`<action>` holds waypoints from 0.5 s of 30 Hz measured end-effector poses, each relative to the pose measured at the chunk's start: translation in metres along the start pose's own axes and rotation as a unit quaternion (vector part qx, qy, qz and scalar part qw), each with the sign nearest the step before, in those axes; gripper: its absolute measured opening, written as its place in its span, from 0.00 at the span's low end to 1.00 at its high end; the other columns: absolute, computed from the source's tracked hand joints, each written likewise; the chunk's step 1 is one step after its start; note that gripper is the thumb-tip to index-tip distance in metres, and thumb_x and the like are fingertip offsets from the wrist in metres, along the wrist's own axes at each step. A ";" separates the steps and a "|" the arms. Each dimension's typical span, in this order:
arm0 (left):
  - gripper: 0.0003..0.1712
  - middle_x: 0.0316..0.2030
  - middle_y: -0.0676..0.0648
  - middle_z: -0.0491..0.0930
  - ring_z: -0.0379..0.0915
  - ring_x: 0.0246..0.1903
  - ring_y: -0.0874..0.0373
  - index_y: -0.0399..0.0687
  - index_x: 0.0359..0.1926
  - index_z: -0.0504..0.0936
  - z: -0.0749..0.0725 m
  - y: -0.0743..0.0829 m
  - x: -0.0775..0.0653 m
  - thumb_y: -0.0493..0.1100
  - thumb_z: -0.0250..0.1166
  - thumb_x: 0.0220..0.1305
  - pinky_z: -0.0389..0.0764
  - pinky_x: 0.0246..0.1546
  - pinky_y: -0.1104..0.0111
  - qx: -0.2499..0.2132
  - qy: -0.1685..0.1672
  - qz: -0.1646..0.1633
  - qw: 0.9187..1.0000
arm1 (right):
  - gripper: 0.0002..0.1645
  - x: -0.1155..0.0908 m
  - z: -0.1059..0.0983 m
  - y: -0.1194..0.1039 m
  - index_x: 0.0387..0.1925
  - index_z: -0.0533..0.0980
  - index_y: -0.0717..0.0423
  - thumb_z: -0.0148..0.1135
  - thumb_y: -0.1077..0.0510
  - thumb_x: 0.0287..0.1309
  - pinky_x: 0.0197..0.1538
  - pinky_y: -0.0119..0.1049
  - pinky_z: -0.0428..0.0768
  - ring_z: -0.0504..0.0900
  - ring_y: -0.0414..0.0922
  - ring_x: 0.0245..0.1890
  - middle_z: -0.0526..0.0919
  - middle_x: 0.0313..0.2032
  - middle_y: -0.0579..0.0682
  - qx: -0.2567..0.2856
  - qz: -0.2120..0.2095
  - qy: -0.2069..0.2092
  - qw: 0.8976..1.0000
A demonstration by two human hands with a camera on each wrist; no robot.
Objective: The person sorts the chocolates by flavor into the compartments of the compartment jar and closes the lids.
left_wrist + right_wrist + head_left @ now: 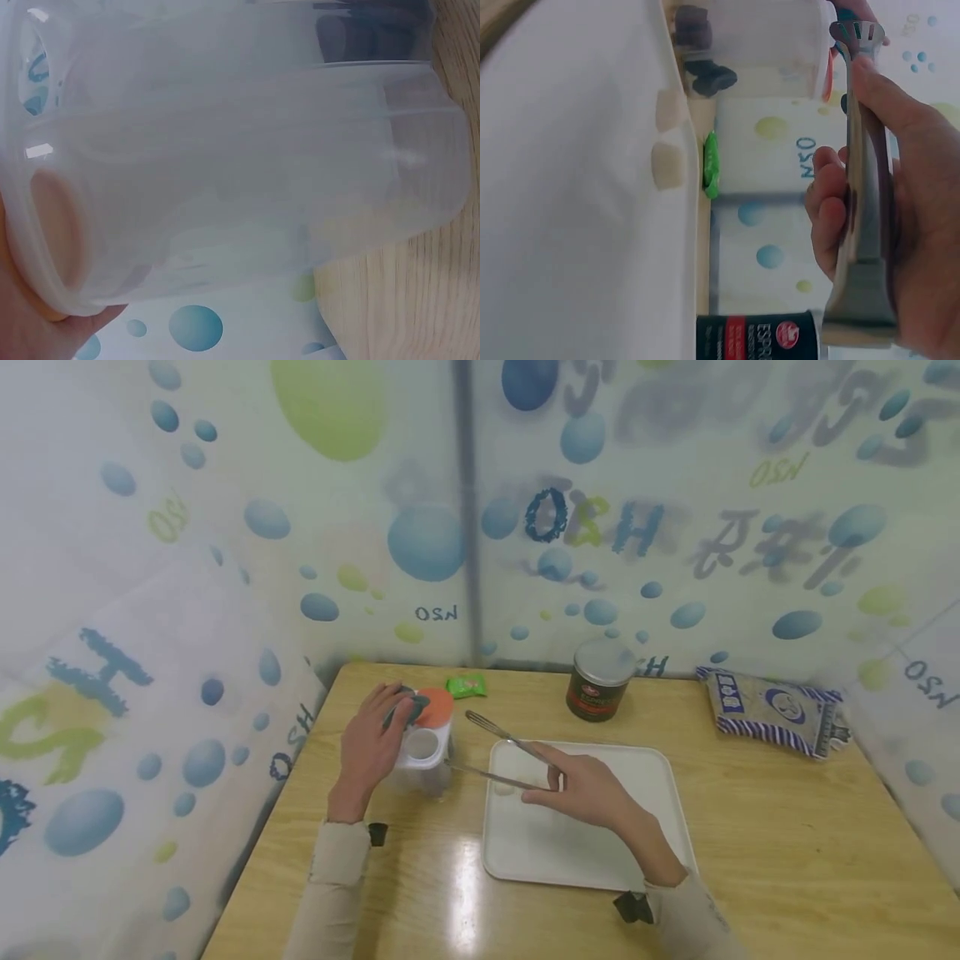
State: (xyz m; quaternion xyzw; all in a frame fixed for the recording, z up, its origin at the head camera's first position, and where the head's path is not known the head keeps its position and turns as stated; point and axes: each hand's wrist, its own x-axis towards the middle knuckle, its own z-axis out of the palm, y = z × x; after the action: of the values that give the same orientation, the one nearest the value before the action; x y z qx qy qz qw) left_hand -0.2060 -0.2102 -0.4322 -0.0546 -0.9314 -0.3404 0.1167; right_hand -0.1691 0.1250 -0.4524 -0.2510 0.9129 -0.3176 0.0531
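At the table's left stands a translucent plastic container [427, 778] with an orange lid [435, 707] and an uncovered round opening at its near side. My left hand [369, 739] grips a dark green lid [411, 703] at the container's top, thumb on the near side. Dark pieces [694, 28] show through the container's lower wall in the right wrist view. My right hand [588, 787] holds metal tongs [501, 777] with the arms spread apart and the tips toward the container. Below the tongs, two pale pieces [667, 165] lie on a white tray [577, 852].
A green wrapped packet [467, 686] lies behind the container. A dark espresso can [597, 681] with a grey lid stands behind the tray. At the back right rests a blue-striped bag [772, 710]. Patterned walls [360, 568] close off the table's back and left.
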 end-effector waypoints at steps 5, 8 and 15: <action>0.34 0.72 0.46 0.68 0.52 0.76 0.47 0.47 0.63 0.78 -0.001 -0.001 -0.001 0.64 0.39 0.78 0.59 0.72 0.45 0.005 0.004 0.004 1.000 | 0.44 -0.011 -0.002 0.012 0.70 0.68 0.42 0.67 0.31 0.56 0.24 0.29 0.72 0.71 0.33 0.18 0.76 0.26 0.34 0.005 0.048 0.002 0.999; 0.35 0.71 0.44 0.68 0.53 0.76 0.45 0.46 0.63 0.78 -0.003 -0.001 -0.001 0.63 0.37 0.79 0.58 0.73 0.44 0.000 0.012 0.015 1.000 | 0.45 -0.018 -0.006 0.021 0.70 0.67 0.45 0.67 0.32 0.55 0.23 0.30 0.72 0.72 0.34 0.18 0.77 0.27 0.35 0.009 0.069 0.016 0.997; 0.39 0.69 0.40 0.70 0.56 0.74 0.41 0.43 0.61 0.80 -0.001 -0.001 0.000 0.63 0.31 0.79 0.60 0.71 0.43 0.000 0.022 0.040 0.999 | 0.50 -0.046 -0.019 0.053 0.72 0.65 0.53 0.64 0.30 0.57 0.25 0.32 0.72 0.72 0.38 0.22 0.80 0.31 0.43 0.004 0.145 0.053 0.988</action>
State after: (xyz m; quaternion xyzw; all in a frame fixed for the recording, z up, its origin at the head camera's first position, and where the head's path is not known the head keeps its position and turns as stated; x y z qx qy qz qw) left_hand -0.2061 -0.2118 -0.4321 -0.0839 -0.9258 -0.3363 0.1509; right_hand -0.1568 0.1934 -0.4725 -0.0982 0.9398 -0.3234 0.0511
